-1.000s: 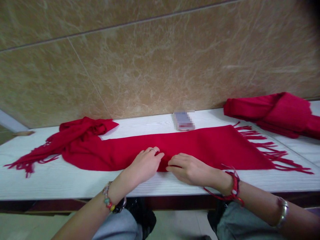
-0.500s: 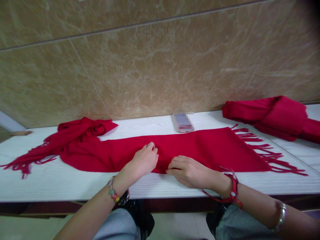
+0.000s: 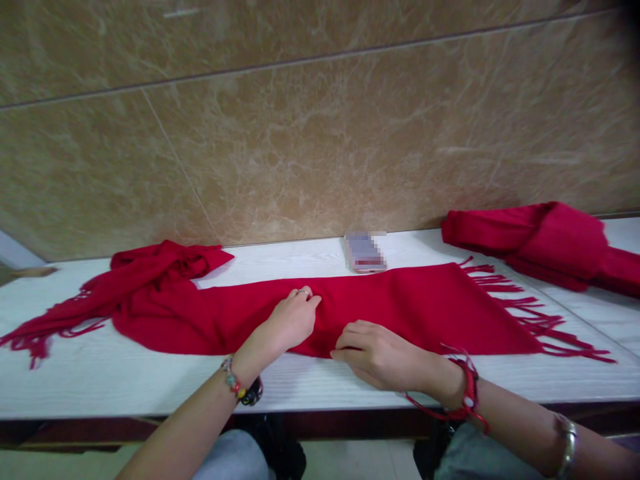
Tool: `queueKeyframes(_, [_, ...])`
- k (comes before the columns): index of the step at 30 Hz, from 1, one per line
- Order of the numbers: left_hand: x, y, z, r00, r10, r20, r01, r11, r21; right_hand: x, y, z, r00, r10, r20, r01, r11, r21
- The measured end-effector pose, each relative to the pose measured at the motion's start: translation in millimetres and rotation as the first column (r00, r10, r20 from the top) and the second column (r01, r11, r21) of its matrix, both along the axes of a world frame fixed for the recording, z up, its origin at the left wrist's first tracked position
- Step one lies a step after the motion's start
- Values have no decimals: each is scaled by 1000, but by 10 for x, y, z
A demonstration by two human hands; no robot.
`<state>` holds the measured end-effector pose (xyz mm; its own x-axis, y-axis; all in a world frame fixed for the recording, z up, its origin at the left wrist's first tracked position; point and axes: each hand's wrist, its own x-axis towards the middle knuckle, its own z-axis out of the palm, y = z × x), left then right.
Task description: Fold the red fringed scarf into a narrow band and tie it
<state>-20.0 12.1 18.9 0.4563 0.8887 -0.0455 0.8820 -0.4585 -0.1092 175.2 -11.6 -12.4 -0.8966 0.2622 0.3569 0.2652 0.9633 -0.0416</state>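
Note:
A red fringed scarf (image 3: 400, 307) lies lengthwise across the white tabletop, flat at the right and bunched at the left. Near its middle, my left hand (image 3: 293, 320) has its fingers curled closed on the cloth, with a ring on one finger. My right hand (image 3: 373, 353) is closed at the scarf's near edge, thumb and fingers pressed together on the fabric; the fingertips are partly hidden. Between the hands the cloth shows a slight crease. The scarf's right-hand fringe is spread out on the table.
A phone (image 3: 366, 253) lies behind the scarf, partly blurred out. At the back right sits another bundle of folded red cloth (image 3: 525, 240). A brown marbled tile wall (image 3: 320, 147) rises behind the white table (image 3: 150, 390), whose front edge runs just before my knees.
The whole view has shifted a little, so the table sits slightly lower. My left hand has moved marginally to the right over the scarf; the right hand keeps its place on the near edge.

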Motion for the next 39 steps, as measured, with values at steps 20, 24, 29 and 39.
queueKeyframes(20, [-178, 167, -144, 993, 76, 87, -47, 954, -295, 5, -16, 15, 1000, -19, 12, 19, 999, -32])
queueKeyframes(24, [-323, 142, -218, 994, 47, 100, -22, 971, -239, 10, -12, 30, 997, -70, 20, 72, 990, -124])
queueKeyframes(29, [-428, 45, -219, 993, 101, 66, -88, 981, -172, 39, -8, 23, 981, -165, 101, 183, 961, -208])
queueKeyframes(39, [-164, -177, -75, 988, 155, 14, -149, 964, -221, 28, -14, 51, 962, -158, 221, 203, 959, -199])
